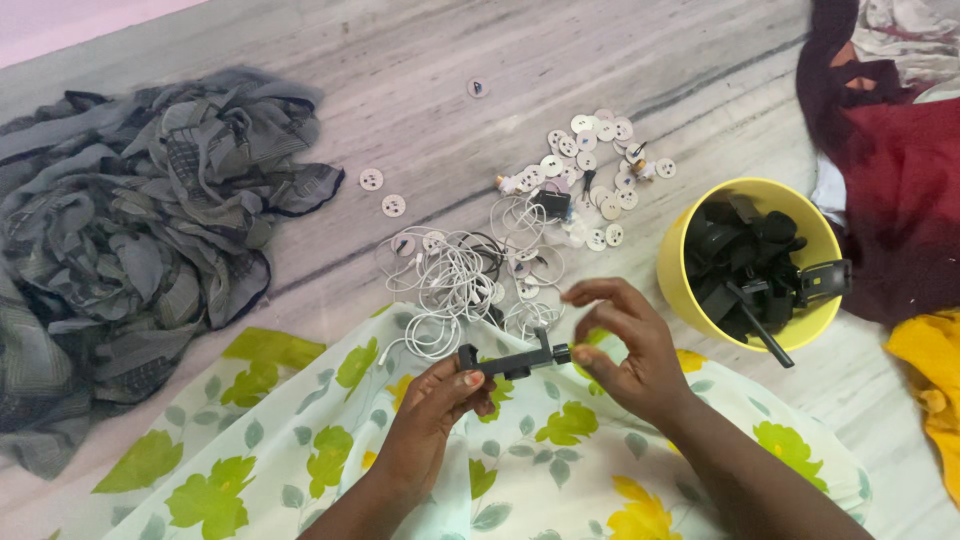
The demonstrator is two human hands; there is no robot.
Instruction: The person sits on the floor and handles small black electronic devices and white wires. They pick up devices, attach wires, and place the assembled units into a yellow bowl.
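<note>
Floral cloth (300, 460): white with green leaves and yellow flowers, spread across the bottom of the view, nearest the camera, under both forearms.

Left hand (430, 405): raised above the cloth, fingers (470, 380) curled and pinching the left end of a small black bracket.

Small black bracket (512, 361): a slim bar-shaped clamp piece, held roughly level between the two hands, just above the upper edge of the floral cloth and just below the cable tangle.

Right hand (625, 345): at the bar's right end; thumb and forefinger pressed together on the tip, the remaining fingers arched and spread above it.

White cables (455, 285): a loose tangle lying on the floor just beyond the hands, with a few round discs caught among the loops.

White round discs (595, 160): a scattered heap on the floor beyond the cables, two (382, 192) lying apart to the left, one more (477, 88) farther up. A small black part (553, 203) sits at the heap's near edge.

Yellow bucket (680, 290): on the floor right of the hands, filled with black plastic pieces (745, 265); one black rod sticks out over its near rim.

Grey checked fabric (130, 240): a crumpled pile at the left.

Dark red cloth (900, 170): at the upper right. Yellow fabric (925, 370): at the right edge.

Floor (400, 60): pale, streaked grey stone.
</note>
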